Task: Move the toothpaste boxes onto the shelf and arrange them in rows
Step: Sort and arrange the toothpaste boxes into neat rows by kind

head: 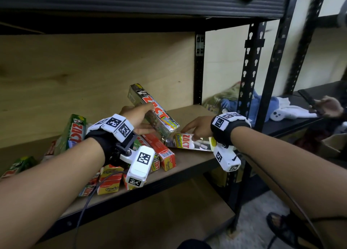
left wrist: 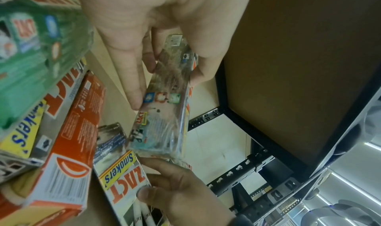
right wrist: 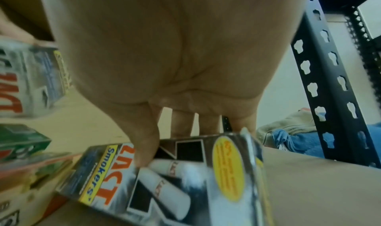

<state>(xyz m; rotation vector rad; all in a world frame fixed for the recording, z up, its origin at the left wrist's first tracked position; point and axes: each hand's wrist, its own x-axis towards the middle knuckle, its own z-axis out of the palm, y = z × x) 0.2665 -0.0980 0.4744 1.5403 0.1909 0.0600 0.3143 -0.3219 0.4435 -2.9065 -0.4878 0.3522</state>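
My left hand (head: 139, 118) (left wrist: 156, 53) grips a silver ZACT Smokers toothpaste box (head: 153, 109) (left wrist: 163, 115), tilted and raised above the wooden shelf board (head: 187, 166). My right hand (head: 197, 126) (right wrist: 164, 66) holds a second silver ZACT Smokers box (head: 189, 144) (right wrist: 164, 180) lying flat on the board, thumb on its top face and fingers behind its far edge. A loose pile of toothpaste boxes lies to the left: a green ZACT box (head: 72, 134), red boxes (head: 162, 151) (left wrist: 68, 148) and red-and-yellow ones (head: 109, 182).
Black perforated shelf uprights (head: 247, 76) stand right of the board. A wooden back panel (head: 75, 76) closes the bay. Beyond the uprights, a neighbouring dark shelf carries crumpled cloths (head: 244, 102) and a white game controller (head: 279, 115); another person's hand (head: 326, 106) holds a phone there.
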